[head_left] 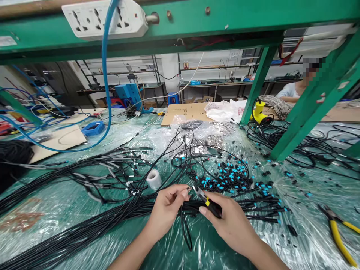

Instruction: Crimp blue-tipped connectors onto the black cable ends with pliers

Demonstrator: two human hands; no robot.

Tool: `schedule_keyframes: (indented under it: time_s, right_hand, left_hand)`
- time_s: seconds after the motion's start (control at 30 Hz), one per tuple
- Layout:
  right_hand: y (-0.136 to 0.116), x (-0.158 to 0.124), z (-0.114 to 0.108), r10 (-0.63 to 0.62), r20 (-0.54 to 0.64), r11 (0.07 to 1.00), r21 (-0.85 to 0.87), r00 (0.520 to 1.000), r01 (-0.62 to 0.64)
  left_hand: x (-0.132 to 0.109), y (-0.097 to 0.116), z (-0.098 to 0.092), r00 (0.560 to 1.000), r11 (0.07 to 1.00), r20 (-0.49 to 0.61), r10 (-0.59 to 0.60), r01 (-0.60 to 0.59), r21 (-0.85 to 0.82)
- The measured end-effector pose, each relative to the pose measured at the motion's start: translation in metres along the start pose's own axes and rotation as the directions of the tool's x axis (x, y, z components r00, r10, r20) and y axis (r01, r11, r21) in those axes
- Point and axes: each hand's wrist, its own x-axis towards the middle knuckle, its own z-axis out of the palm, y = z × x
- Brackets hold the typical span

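Observation:
My left hand [168, 205] pinches the end of a black cable [185, 230], whose slack hangs in a loop below the fingers. In my right hand [232, 221] is a pair of pliers [209, 202] with black and yellow handles, its jaws close to the cable end at my left fingertips. Whether the jaws touch the cable end I cannot tell. Beneath both hands runs a thick bundle of black cables [123, 214]. Just beyond my right hand lies a heap of small black and blue connectors [230, 176].
A white roll [153, 179] stands left of my hands. Yellow-handled pliers [336, 228] lie at the right. Bags of metal pieces [197, 142] sit behind the connectors. A green frame post [306, 108] rises at right, and a blue hose [104, 75] hangs left. A person [298, 88] sits beyond.

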Motion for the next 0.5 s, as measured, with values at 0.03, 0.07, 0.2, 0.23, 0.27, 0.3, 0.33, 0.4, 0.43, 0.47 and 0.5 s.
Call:
schedule_keyframes:
  time_s: [0.03,0.07,0.2,0.23,0.27,0.3,0.33,0.4,0.43,0.47,0.5]
  right_hand:
    - [0.000,0.000,0.000,-0.004,-0.017,0.999,-0.036,1.000,0.003]
    - [0.000,0.000,-0.001,-0.008,-0.030,0.997,-0.073,1.000,0.006]
    - [0.002,-0.001,-0.004,-0.031,-0.027,0.981,-0.191,0.999,0.026]
    - [0.002,-0.001,-0.005,-0.040,-0.023,0.976,-0.217,0.999,0.034]
    - [0.003,-0.001,-0.007,-0.049,-0.019,0.969,-0.243,0.999,0.043]
    - [0.004,-0.001,-0.008,-0.059,-0.015,0.962,-0.268,0.998,0.053]
    - [0.005,-0.001,-0.010,-0.069,-0.011,0.955,-0.289,0.998,0.063]
    - [0.007,-0.001,-0.012,-0.088,0.002,0.946,-0.313,0.996,0.085]
    - [0.007,0.000,-0.013,-0.098,0.009,0.944,-0.317,0.995,0.096]
    - [0.008,0.000,-0.014,-0.106,0.014,0.942,-0.319,0.994,0.105]
    - [0.008,-0.001,-0.014,-0.114,0.016,0.941,-0.320,0.993,0.113]
  left_hand:
    - [0.000,0.001,0.000,1.000,1.000,0.008,0.016,-0.016,0.020]
    - [0.000,0.001,-0.001,0.999,0.998,0.018,0.034,-0.034,0.043]
    - [0.001,0.005,-0.004,0.991,0.976,0.073,0.108,-0.120,0.180]
    - [0.001,0.005,-0.005,0.987,0.963,0.091,0.130,-0.147,0.225]
    - [0.002,0.006,-0.007,0.982,0.947,0.110,0.152,-0.177,0.268]
    - [0.002,0.007,-0.008,0.976,0.929,0.133,0.176,-0.209,0.306]
    - [0.003,0.008,-0.009,0.968,0.912,0.154,0.196,-0.238,0.334]
    - [0.003,0.010,-0.012,0.956,0.890,0.193,0.222,-0.279,0.361]
    - [0.003,0.011,-0.013,0.952,0.885,0.205,0.229,-0.291,0.365]
    - [0.003,0.011,-0.014,0.949,0.883,0.213,0.232,-0.297,0.364]
    - [0.003,0.012,-0.014,0.948,0.883,0.219,0.231,-0.299,0.362]
